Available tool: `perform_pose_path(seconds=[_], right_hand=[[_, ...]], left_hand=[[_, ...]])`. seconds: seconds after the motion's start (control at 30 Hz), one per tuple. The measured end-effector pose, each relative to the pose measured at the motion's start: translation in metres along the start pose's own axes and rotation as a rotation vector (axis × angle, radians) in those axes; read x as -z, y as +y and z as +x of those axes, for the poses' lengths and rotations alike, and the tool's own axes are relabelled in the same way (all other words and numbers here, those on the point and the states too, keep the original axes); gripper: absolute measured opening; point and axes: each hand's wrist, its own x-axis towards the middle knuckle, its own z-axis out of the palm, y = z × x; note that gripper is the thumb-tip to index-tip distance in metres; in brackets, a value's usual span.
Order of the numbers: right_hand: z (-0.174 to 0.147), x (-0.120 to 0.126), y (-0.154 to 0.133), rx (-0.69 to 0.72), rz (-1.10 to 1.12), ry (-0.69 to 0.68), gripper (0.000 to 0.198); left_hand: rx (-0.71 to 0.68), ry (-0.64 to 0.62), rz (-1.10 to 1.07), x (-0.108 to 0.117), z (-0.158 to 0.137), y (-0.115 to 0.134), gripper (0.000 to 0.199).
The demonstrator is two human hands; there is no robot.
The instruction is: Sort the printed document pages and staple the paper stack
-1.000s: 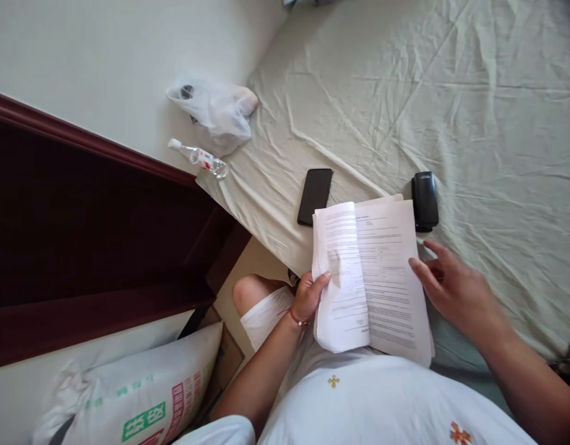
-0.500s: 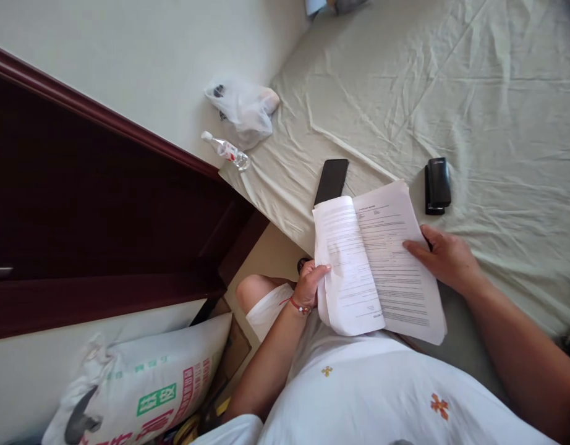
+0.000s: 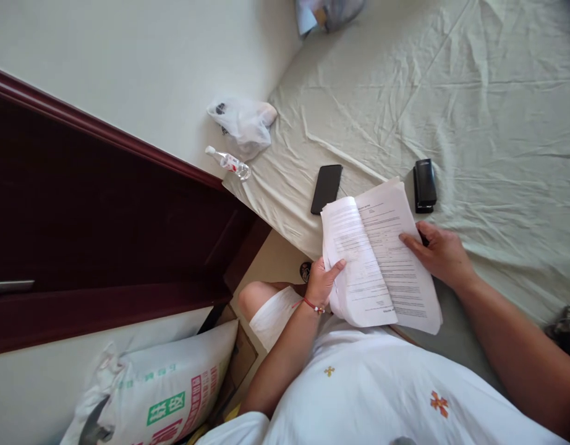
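Flanking papers [image 3: 394,266]: phone [image 3: 327,188], perhaps stapler [image 3: 425,185]

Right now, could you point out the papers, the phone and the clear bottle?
Papers [image 3: 386,259]: head view, on the printed page right of the fold.
Phone [image 3: 326,189]: head view, middle of its dark face.
Clear bottle [image 3: 231,163]: head view, on its label.

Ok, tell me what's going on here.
A stack of printed papers is being held open, some pages folded over. The person's left grip has the folded side; the right grip has the opposite edge. A dark phone and a black object lie on the pale sheet, just beyond the papers.
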Motion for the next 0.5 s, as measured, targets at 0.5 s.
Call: perform_pose_path(seconds=[0.5], right_hand=[[-0.014,0.001,-0.008,-0.062,0.148,0.195,0.045]], left_hand=[[-0.213,0.097,0.141,0.0,0.01,-0.018,0.073]])
